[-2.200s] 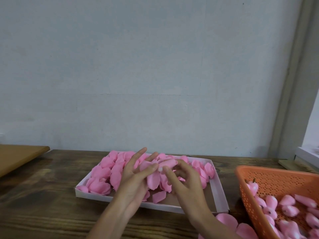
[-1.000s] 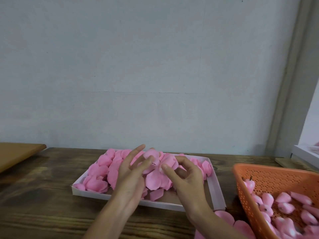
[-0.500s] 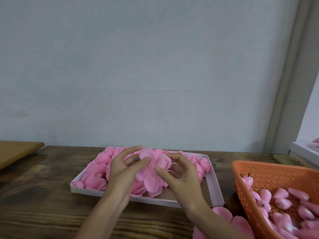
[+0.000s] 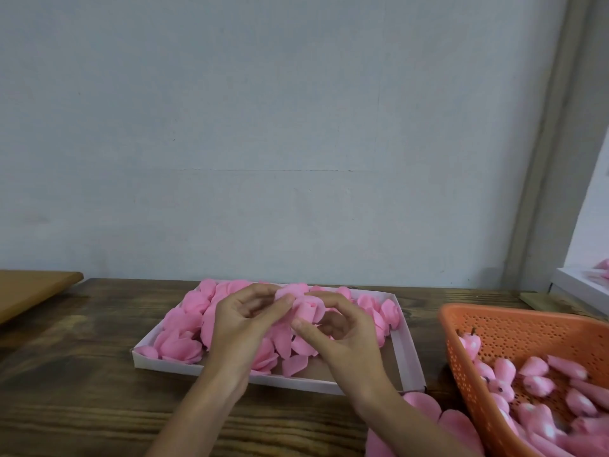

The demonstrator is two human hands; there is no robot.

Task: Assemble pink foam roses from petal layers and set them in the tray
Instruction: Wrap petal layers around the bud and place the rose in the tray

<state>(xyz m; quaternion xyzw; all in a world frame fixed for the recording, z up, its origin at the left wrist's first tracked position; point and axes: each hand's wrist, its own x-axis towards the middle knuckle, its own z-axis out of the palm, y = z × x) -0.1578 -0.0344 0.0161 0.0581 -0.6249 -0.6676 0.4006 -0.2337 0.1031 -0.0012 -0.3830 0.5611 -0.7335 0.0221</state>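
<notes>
Rose (image 4: 308, 308) — pink foam — is held over the white tray (image 4: 408, 357) of roses (image 4: 179, 346), the left hand (image 4: 244, 324) and right hand (image 4: 342, 334) both pinching its petals with curled fingers — an orange basket (image 4: 461, 324) of buds (image 4: 534, 371) stands to the right.

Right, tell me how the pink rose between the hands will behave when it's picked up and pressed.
Probably soft and floppy: the rose bends and curls where the left hand and right hand pinch it. Likely very light, since fingertips alone hold it. It may come apart under a loose grip, as single petals lie in the tray.
</notes>
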